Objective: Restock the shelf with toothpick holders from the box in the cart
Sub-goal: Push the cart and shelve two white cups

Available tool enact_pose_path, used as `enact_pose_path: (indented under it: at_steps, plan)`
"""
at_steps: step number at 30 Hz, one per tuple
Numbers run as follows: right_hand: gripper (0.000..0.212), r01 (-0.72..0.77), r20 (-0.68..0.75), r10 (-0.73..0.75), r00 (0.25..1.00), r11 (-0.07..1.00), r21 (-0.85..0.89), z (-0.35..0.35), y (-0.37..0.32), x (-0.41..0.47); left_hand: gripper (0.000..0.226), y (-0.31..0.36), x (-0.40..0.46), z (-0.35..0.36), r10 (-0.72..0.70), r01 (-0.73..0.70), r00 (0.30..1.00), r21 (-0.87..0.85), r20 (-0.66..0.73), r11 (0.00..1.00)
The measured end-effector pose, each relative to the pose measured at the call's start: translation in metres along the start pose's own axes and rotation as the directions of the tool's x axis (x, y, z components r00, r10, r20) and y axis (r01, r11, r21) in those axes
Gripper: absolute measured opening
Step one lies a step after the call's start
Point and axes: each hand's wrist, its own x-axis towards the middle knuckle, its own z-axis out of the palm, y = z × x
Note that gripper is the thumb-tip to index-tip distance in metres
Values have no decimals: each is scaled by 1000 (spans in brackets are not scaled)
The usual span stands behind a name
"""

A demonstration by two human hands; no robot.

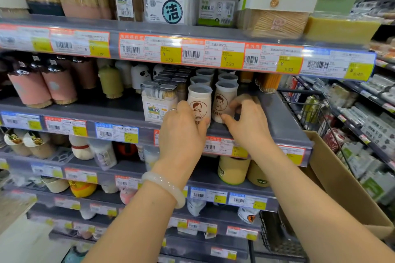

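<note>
**Both hands at the front pair of toothpick holders**

The left hand (181,128) curled round the front-left toothpick holder (199,104), a cream jar with a cartoon figure printed on it, standing at the shelf (284,121) edge. The right hand (245,117) pinched the front-right toothpick holder (223,100), touching its neighbour, thumb low at its base and fingers bent at its side. Behind these two stood two rows of the same jars, about six lids visible in all. Just left of the left hand was a clear-lidded toothpick box (158,100) filled with toothpicks. Right of the right forearm, a cardboard box (342,179) sat in the wire cart (316,111); its contents were hidden.
</note>
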Motion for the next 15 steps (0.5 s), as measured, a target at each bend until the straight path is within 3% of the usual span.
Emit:
enact_pose_path:
  at_steps: [7, 12, 15]
  plan:
    - [25, 5, -69, -7, 998, 1000, -30, 7, 3, -1, 27, -4, -2, -5, 78, -78, 997, 18, -17, 997]
    - [16, 267, -303, -238, 923, 962, 58, 0, 6, -29, 18, -1, -26, -3, 316, -324, 940, -45, -126, 945]
    - [15, 357, -274, -341, 899, 934, 10, 1, 17, -60, 15, 3, -43, 6, 412, -413, 910, -7, -40, 911]
